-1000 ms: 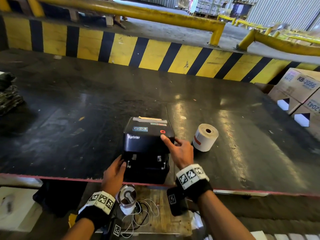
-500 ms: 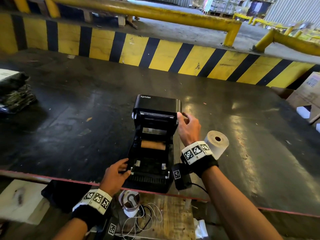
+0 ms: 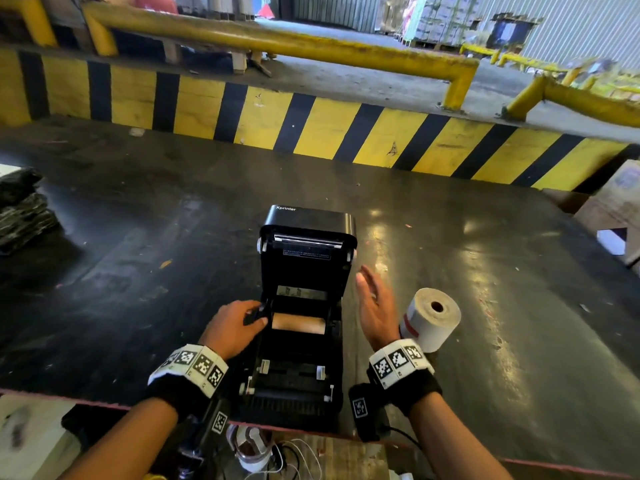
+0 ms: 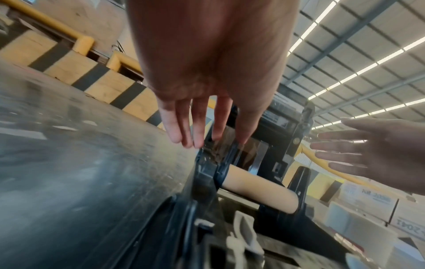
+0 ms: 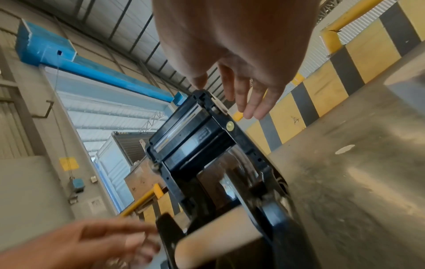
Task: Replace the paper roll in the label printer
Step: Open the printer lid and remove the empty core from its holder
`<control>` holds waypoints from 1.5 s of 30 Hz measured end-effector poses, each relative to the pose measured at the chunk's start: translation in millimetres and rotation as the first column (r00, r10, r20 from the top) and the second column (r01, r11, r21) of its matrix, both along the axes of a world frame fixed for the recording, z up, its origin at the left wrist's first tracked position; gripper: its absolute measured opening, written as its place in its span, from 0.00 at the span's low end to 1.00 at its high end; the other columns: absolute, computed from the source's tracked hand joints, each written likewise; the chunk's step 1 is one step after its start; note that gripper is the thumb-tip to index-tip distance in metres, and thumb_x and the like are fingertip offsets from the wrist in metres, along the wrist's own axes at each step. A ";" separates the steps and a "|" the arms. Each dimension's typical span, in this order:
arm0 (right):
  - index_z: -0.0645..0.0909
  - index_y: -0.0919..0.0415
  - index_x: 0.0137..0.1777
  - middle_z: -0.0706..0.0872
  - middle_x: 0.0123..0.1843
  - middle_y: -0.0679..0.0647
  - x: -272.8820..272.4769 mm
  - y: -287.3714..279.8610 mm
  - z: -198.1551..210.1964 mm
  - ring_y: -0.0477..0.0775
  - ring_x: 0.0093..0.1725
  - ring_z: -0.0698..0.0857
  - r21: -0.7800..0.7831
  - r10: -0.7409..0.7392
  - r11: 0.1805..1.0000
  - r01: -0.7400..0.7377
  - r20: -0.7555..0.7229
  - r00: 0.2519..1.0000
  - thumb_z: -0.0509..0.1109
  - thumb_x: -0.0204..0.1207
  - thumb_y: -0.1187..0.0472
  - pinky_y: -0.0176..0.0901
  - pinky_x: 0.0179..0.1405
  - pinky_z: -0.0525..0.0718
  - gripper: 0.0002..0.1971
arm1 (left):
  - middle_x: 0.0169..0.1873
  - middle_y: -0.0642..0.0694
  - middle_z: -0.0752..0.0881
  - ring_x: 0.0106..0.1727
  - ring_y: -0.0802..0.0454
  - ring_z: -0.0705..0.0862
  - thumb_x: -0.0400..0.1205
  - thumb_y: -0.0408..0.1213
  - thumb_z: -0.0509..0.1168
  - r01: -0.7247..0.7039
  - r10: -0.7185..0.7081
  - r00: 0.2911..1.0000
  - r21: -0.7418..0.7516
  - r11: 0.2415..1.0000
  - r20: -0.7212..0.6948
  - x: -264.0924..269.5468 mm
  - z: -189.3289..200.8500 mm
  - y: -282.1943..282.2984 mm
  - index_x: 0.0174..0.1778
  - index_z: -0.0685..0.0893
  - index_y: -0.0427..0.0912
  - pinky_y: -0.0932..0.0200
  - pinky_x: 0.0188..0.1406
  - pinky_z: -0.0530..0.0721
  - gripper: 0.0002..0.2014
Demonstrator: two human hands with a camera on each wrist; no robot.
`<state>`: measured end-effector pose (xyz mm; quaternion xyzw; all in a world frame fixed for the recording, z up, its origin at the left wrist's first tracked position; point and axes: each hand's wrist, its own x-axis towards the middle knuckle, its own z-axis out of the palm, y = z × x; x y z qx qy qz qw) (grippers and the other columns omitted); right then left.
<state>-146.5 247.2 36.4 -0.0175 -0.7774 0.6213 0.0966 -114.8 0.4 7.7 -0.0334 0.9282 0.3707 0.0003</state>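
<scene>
The black label printer [image 3: 298, 379] stands at the table's near edge with its lid [image 3: 308, 233] swung upright. In its bay lies a bare brown cardboard core [image 3: 298, 323], also plain in the left wrist view [image 4: 257, 189]. My left hand [image 3: 258, 313] pinches the black roll guide [image 4: 226, 163] at the core's left end between thumb and a finger. My right hand [image 3: 372, 296] hovers open beside the printer's right wall, touching nothing, fingers spread [image 5: 241, 98]. A full white paper roll [image 3: 433, 320] lies on its side just right of that hand.
A pile of black bags [image 3: 20, 209] sits at the table's left. Cardboard boxes [image 3: 616, 209] stand at the far right. A yellow-and-black striped barrier [image 3: 311, 126] closes the back. Cables and a tape roll [image 3: 252, 448] lie below the table's front edge [image 3: 104, 403].
The lid went from shut to fully upright. My right hand let go of it and drew back to the printer's right side. My left hand moved from the front corner up to the roll guide.
</scene>
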 end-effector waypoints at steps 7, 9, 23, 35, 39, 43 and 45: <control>0.71 0.54 0.74 0.63 0.83 0.57 27.5 -10.5 -54.6 0.60 0.81 0.60 0.736 0.141 0.610 -0.295 0.266 0.954 0.59 0.80 0.46 0.56 0.77 0.60 0.24 | 0.49 0.35 0.87 0.55 0.36 0.83 0.79 0.44 0.67 -0.033 0.027 0.999 -0.174 0.984 -0.039 -17.8 -22.8 20.3 0.53 0.90 0.38 0.44 0.55 0.82 0.14; 0.69 0.54 0.76 0.59 0.84 0.56 33.0 -15.4 -56.3 0.58 0.82 0.55 0.729 0.177 0.607 -0.318 0.266 0.947 0.58 0.81 0.47 0.55 0.78 0.57 0.25 | 0.46 0.36 0.88 0.52 0.36 0.84 0.79 0.44 0.67 -0.039 0.029 0.997 -0.150 0.988 -0.071 -17.0 -23.9 22.1 0.49 0.91 0.39 0.44 0.51 0.83 0.13; 0.78 0.60 0.69 0.85 0.61 0.52 50.5 84.4 -29.4 0.44 0.57 0.83 -0.134 0.018 0.991 -0.015 0.018 1.000 0.69 0.77 0.65 0.39 0.62 0.79 0.19 | 0.34 0.43 0.90 0.34 0.51 0.87 0.77 0.38 0.70 0.163 -0.159 0.986 0.092 0.982 -0.047 10.5 58.9 128.9 0.44 0.89 0.40 0.57 0.34 0.86 0.05; 0.82 0.76 0.55 0.87 0.45 0.71 68.9 276.0 -89.1 0.63 0.42 0.85 -0.090 -0.327 0.926 0.366 0.294 0.898 0.72 0.72 0.73 0.52 0.45 0.86 0.11 | 0.54 0.40 0.88 0.58 0.41 0.85 0.77 0.40 0.68 0.258 -0.236 0.952 -0.099 0.961 0.195 -5.4 -23.8 275.4 0.57 0.84 0.41 0.48 0.57 0.83 0.14; 0.83 0.76 0.52 0.87 0.38 0.63 74.4 307.0 -99.5 0.56 0.35 0.84 -0.006 -0.348 0.929 0.369 0.317 0.882 0.73 0.72 0.72 0.44 0.41 0.87 0.10 | 0.65 0.40 0.81 0.68 0.40 0.77 0.82 0.41 0.63 0.373 -0.278 0.926 -0.502 0.780 0.257 -12.5 -41.8 306.4 0.65 0.78 0.42 0.47 0.63 0.77 0.16; 0.83 0.60 0.41 0.86 0.35 0.57 76.6 308.2 -99.9 0.59 0.41 0.85 0.043 -0.311 0.948 0.316 0.335 0.889 0.74 0.70 0.72 0.45 0.45 0.87 0.07 | 0.67 0.39 0.77 0.69 0.41 0.74 0.83 0.36 0.61 0.415 -0.276 0.909 -0.602 0.682 0.314 -22.7 -61.9 317.6 0.67 0.76 0.41 0.49 0.64 0.77 0.16; 0.82 0.59 0.43 0.87 0.37 0.55 77.1 303.7 -101.5 0.58 0.43 0.86 0.050 -0.275 0.960 0.275 0.351 0.895 0.74 0.70 0.71 0.36 0.42 0.86 0.08 | 0.67 0.39 0.76 0.70 0.42 0.73 0.83 0.36 0.61 0.392 -0.252 0.918 -0.589 0.707 0.308 -23.2 -69.5 315.5 0.68 0.75 0.42 0.50 0.63 0.78 0.17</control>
